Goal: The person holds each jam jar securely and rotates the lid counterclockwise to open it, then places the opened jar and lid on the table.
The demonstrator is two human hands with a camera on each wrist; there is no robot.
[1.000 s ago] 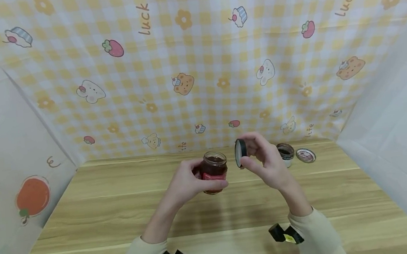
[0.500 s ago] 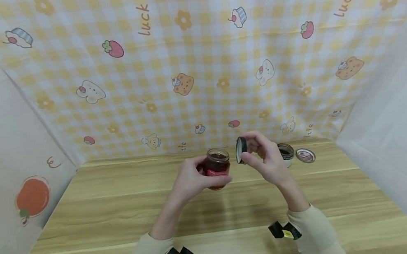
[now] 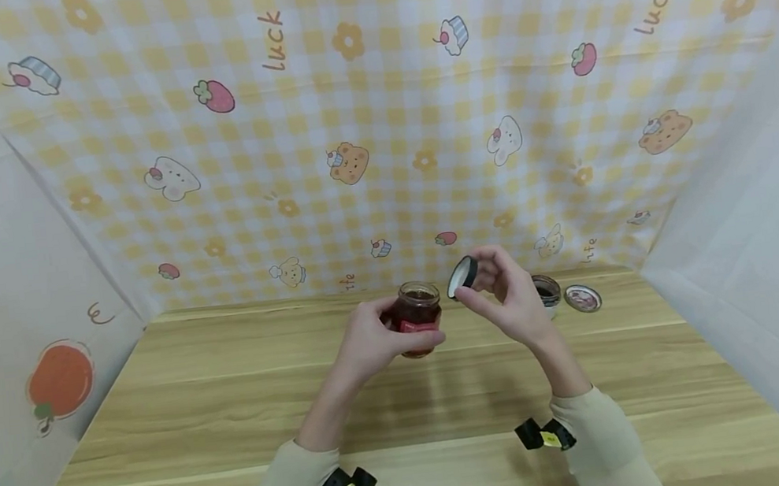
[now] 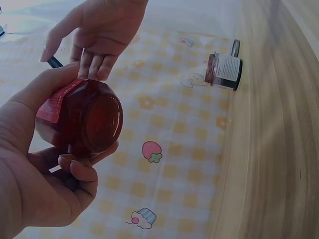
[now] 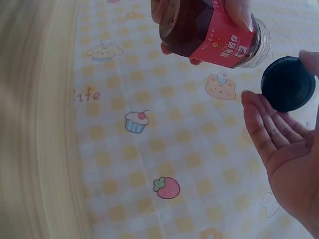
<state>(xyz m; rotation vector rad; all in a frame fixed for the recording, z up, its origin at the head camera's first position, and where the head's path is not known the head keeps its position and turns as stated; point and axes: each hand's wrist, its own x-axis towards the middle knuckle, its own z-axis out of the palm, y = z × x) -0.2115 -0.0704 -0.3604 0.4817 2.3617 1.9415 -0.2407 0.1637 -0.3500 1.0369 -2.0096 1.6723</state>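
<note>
My left hand point(image 3: 376, 341) grips a glass jar point(image 3: 418, 311) of dark red contents around its body, above the table. The jar has a red label point(image 5: 227, 37) and its mouth is uncovered, facing up in the head view. My right hand point(image 3: 510, 301) pinches a dark round lid point(image 3: 462, 276) between thumb and fingers, just right of the jar's mouth. The lid is tilted, its pale inside facing the jar; the right wrist view shows its black top. Lid and jar are apart. In the left wrist view the jar's base faces the camera and mostly hides the lid.
Behind my right hand stands a second, smaller open jar point(image 4: 225, 69) with dark contents and a white label. A patterned lid point(image 3: 583, 299) lies on the wooden table point(image 3: 221, 403) to its right. A yellow checked cloth point(image 3: 246, 171) hangs along the table's back edge.
My left hand has brought the jar rightward and slightly up, closer to the lid. My right hand has tipped the lid from nearly upright to a slant over toward the jar's mouth.
</note>
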